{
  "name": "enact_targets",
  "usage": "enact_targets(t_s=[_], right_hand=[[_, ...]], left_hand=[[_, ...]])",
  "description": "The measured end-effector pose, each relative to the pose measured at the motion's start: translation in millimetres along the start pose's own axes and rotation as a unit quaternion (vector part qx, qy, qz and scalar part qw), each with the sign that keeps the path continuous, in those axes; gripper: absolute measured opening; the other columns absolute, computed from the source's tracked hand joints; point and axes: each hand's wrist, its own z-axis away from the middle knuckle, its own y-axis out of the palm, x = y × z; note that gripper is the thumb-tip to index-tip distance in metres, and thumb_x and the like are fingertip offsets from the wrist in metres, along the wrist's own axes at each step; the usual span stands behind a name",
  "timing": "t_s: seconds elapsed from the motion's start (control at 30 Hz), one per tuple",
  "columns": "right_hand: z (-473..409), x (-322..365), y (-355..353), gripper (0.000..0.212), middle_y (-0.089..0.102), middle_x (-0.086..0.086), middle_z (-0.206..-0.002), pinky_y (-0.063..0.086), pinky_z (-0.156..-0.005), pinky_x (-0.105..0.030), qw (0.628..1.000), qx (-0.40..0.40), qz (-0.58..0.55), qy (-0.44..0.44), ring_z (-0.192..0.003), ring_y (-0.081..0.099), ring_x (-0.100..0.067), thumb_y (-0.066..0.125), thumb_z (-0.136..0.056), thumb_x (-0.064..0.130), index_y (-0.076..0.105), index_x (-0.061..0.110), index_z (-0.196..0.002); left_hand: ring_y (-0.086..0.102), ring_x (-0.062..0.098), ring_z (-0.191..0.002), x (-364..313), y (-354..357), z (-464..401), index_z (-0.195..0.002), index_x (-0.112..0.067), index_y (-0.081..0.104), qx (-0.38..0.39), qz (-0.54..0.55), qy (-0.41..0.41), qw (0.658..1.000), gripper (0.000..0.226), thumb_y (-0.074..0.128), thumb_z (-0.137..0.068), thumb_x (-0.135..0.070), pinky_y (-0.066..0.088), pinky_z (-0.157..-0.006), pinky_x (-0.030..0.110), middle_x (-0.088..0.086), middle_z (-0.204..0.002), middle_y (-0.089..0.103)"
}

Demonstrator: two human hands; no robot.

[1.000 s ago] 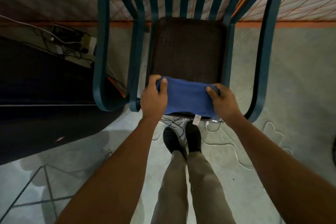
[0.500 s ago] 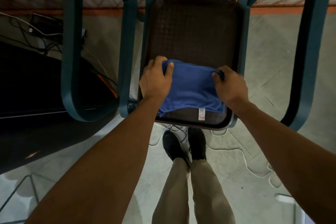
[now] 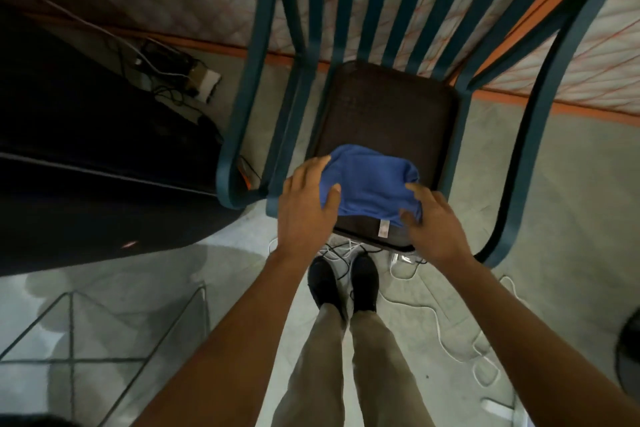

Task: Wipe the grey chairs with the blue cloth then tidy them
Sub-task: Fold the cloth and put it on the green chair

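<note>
A blue cloth (image 3: 372, 189) lies bunched at the front edge of a chair (image 3: 388, 107) seat (dark, woven). The left hand (image 3: 306, 206) and right hand (image 3: 431, 222) press on its sides, fingers spread, gripping nothing.

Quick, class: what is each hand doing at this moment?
Left hand: open, fingers spread, pressing the blue cloth on the seat.
Right hand: open, fingers resting on the cloth.
</note>
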Motion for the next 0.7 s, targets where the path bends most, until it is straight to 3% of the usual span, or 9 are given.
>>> enact_targets(t_s=[0.2, 0.43, 0.6, 0.7], right_hand=[[69, 71, -32, 0.046, 0.056, -0.014, -0.134, 0.050, -0.093, -0.045, 0.994, 0.015, 0.006, -0.112, -0.123, 0.055, -0.038, 0.065, -0.096, 0.019, 0.053, 0.020, -0.141], [122, 146, -50, 0.046, 0.051, -0.015, -0.142, 0.043, -0.101, -0.043, 0.974, 0.065, 0.017, -0.218, -0.129, 0.051, -0.034, 0.061, -0.100, 0.019, 0.051, 0.012, -0.144], [159, 199, -50, 0.043, 0.053, -0.010, -0.139, 0.043, -0.095, -0.038, 0.947, 0.104, 0.033, -0.303, -0.122, 0.053, -0.027, 0.059, -0.102, 0.025, 0.050, 0.021, -0.144], [181, 231, -42, 0.043, 0.052, -0.005, -0.141, 0.049, -0.096, -0.038, 0.924, 0.139, 0.037, -0.354, -0.120, 0.057, -0.023, 0.059, -0.101, 0.026, 0.050, 0.024, -0.144]], left_hand=[[0.048, 0.025, -0.133, -45, -76, 77, -0.149, -0.027, 0.048, -0.047, 0.008, 0.016, 0.999, 0.050, 0.053, -0.101, -0.041, 0.047, -0.103, 0.044, 0.001, -0.152, 0.049], [0.045, 0.020, -0.134, -76, -146, 156, -0.148, -0.024, 0.049, -0.168, 0.015, 0.003, 0.986, 0.050, 0.060, -0.100, -0.035, 0.043, -0.107, 0.039, -0.001, -0.153, 0.048], [0.036, 0.013, -0.142, -76, -199, 213, -0.150, -0.029, 0.045, -0.254, -0.004, -0.065, 0.965, 0.049, 0.054, -0.103, -0.041, 0.029, -0.113, 0.027, -0.007, -0.157, 0.041], [0.034, 0.013, -0.145, -70, -230, 248, -0.152, -0.035, 0.040, -0.314, -0.016, -0.127, 0.941, 0.051, 0.053, -0.103, -0.044, 0.026, -0.114, 0.029, -0.010, -0.159, 0.035]])
